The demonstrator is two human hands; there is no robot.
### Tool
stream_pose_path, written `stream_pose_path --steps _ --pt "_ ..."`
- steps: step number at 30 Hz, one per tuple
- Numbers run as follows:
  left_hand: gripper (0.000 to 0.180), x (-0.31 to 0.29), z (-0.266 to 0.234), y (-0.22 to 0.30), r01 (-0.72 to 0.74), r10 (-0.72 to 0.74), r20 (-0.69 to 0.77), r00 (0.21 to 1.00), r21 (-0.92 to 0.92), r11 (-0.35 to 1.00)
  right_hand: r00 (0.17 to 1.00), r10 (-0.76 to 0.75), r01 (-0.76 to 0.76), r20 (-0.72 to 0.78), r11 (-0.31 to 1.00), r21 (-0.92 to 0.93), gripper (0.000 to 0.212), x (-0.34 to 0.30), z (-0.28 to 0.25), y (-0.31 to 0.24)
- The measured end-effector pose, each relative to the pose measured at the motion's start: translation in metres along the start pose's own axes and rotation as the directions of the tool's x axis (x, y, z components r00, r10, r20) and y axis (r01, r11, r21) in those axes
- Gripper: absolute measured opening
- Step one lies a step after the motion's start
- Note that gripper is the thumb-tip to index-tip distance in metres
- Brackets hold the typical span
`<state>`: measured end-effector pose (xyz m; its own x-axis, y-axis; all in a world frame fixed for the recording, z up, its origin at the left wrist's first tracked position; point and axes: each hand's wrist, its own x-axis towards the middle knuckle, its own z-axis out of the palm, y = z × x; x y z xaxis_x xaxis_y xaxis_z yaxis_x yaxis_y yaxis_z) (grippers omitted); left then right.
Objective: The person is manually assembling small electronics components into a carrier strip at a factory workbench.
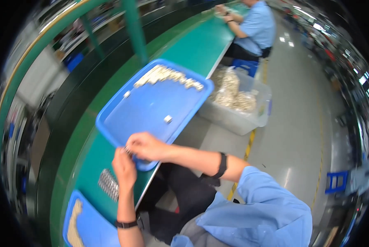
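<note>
My left hand and my right hand meet over the near corner of a blue tray. Their fingertips close together around a small dark and light piece, too small and blurred to name. Small white blocks lie in a band along the tray's far side. Two single white blocks, one at the left and one at the right, sit apart on its floor. Beside my left hand, a patch of small silvery metal parts rests on the green bench.
A second blue tray with small cream pieces stands at the lower left. Right of the green bench, a translucent bin holds bags of small pale parts. Farther up sits a co-worker. Green posts rise on the left.
</note>
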<state>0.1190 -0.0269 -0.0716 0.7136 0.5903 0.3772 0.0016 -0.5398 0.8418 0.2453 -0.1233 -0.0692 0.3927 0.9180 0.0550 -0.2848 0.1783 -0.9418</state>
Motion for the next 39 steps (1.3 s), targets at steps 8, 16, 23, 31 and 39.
stream_pose_path --steps 8,16,23,31,39 --pt "0.035 0.01 -0.004 -0.004 0.076 -0.082 -0.037 0.996 -0.143 0.987 0.995 -0.079 0.07 0.067 0.989 0.128 0.015 0.003 0.005 -0.007" --pt "0.035 0.015 0.008 -0.018 0.034 -0.047 -0.056 0.997 -0.212 0.977 0.997 -0.076 0.07 0.03 0.981 0.182 0.016 0.0 0.004 -0.003" --pt "0.036 0.018 0.012 -0.006 0.079 -0.081 0.0 0.997 -0.233 0.969 0.99 -0.136 0.133 0.03 0.987 0.087 0.018 -0.002 -0.008 -0.007" --pt "0.037 0.016 0.013 0.0 -0.025 0.021 -0.046 0.999 -0.085 0.996 0.982 -0.165 0.177 0.088 0.972 -0.153 0.018 -0.007 -0.011 -0.027" --pt "0.035 0.017 0.024 -0.011 -0.064 0.072 -0.179 0.981 0.048 0.997 0.963 -0.269 0.267 -0.005 0.959 -0.09 0.013 0.003 -0.005 -0.012"
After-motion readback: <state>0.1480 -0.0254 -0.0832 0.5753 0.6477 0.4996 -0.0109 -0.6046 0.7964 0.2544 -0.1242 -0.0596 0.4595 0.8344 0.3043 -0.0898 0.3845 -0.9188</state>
